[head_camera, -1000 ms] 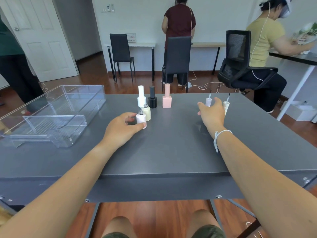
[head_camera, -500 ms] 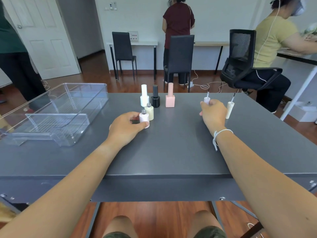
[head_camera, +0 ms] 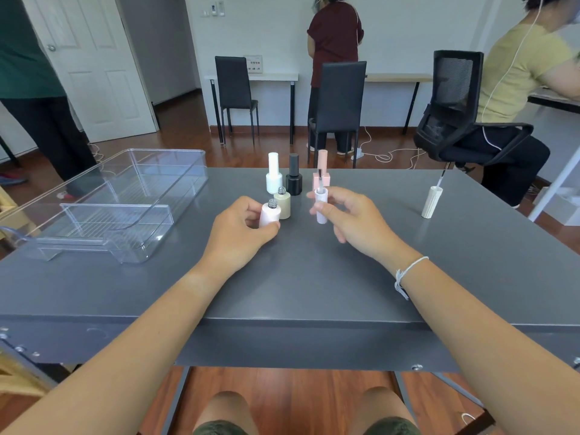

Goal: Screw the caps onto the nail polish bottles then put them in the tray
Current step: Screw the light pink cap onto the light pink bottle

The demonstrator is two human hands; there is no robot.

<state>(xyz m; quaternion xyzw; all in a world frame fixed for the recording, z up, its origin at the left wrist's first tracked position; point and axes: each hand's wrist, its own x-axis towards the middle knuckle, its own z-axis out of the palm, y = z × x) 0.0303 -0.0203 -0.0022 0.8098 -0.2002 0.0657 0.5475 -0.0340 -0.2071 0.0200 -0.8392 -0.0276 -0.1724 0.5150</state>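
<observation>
Grey table (head_camera: pixel 314 277), seen from above and behind both forearms. Left hand (head_camera: pixel 238 233) curled around pale pink bottle (head_camera: pixel 270 215), uncapped, threaded neck exposed, base on the tabletop. Just behind and touching or nearly touching: pale green bottle (head_camera: pixel 283 205), also uncapped. Right hand (head_camera: pixel 351 221) pinching pale pink cap (head_camera: pixel 321 204) between thumb and fingers, brush end up, raised off the surface, close beside the pink bottle but apart from it. Further back, in a row, capped: white bottle (head_camera: pixel 273 177), black bottle (head_camera: pixel 294 178), square pink bottle (head_camera: pixel 322 174), partly hidden behind the held cap. Well to the right, standing alone on its top: cream cap (head_camera: pixel 432 206), ribbed, brush pointing up. At left end of table: clear plastic tray (head_camera: pixel 103 208), with a smaller clear insert inside, no bottles in it. White cord bracelet (head_camera: pixel 408 273) on right wrist.
</observation>
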